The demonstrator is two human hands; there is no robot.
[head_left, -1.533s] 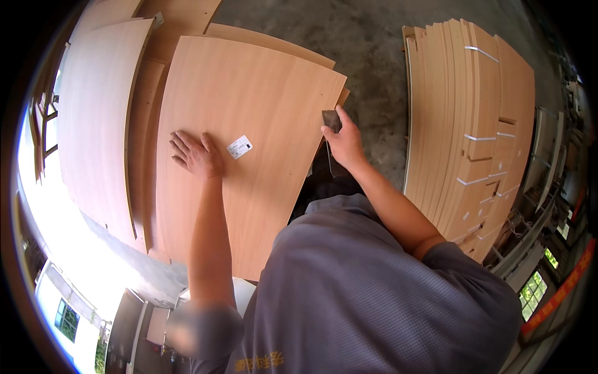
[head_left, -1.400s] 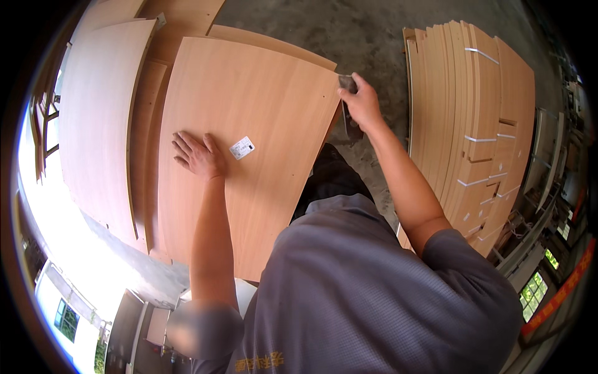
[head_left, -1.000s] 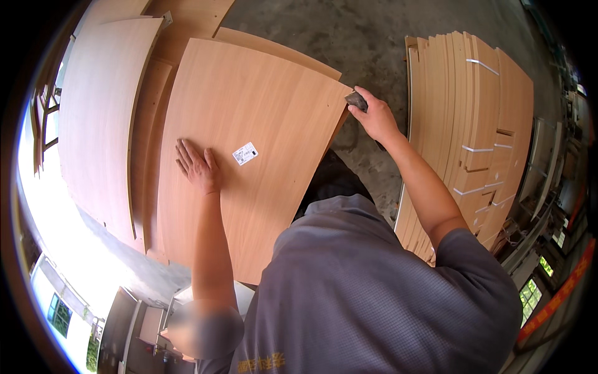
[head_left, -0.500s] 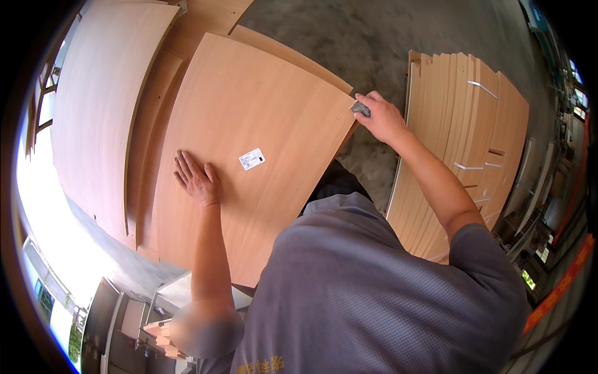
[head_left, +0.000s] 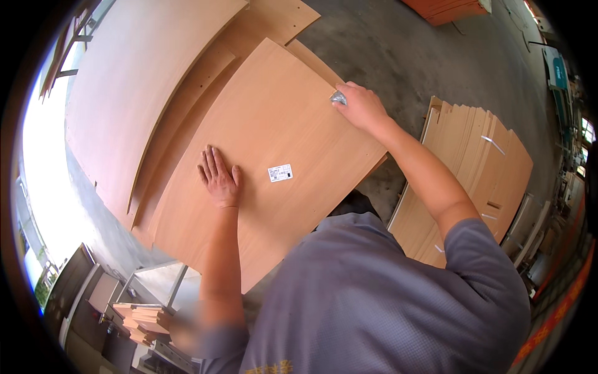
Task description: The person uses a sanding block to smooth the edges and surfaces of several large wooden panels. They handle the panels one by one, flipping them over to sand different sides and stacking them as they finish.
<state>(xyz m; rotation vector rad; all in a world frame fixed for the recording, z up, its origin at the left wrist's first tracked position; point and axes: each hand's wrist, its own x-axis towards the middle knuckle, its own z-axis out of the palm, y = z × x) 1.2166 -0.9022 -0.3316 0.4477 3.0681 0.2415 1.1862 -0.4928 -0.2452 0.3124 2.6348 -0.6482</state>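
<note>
A large light-brown wood panel [head_left: 280, 106] lies flat in front of me, with a small white printed label [head_left: 280, 172] near its middle. My left hand [head_left: 219, 179] rests palm down on it, left of the label, fingers stretched out. At the panel's far right edge, my right hand [head_left: 362, 109] pinches a small grey wad [head_left: 338, 98] against the rim. The wad's material is too small to make out, and the fingers partly cover it. Part of another board [head_left: 314, 62] shows under the far edge.
Pale panels [head_left: 143, 75] overlap other boards on the left. A strapped stack of boards [head_left: 458, 168] stands on the grey floor [head_left: 374, 50] to the right. Cut wood pieces [head_left: 143, 321] sit at lower left, and an orange object [head_left: 442, 9] is at the top.
My right hand has slid with the grey wad along the panel's edge, away from the right corner. My left hand still lies flat on the panel. The whole view has turned.
</note>
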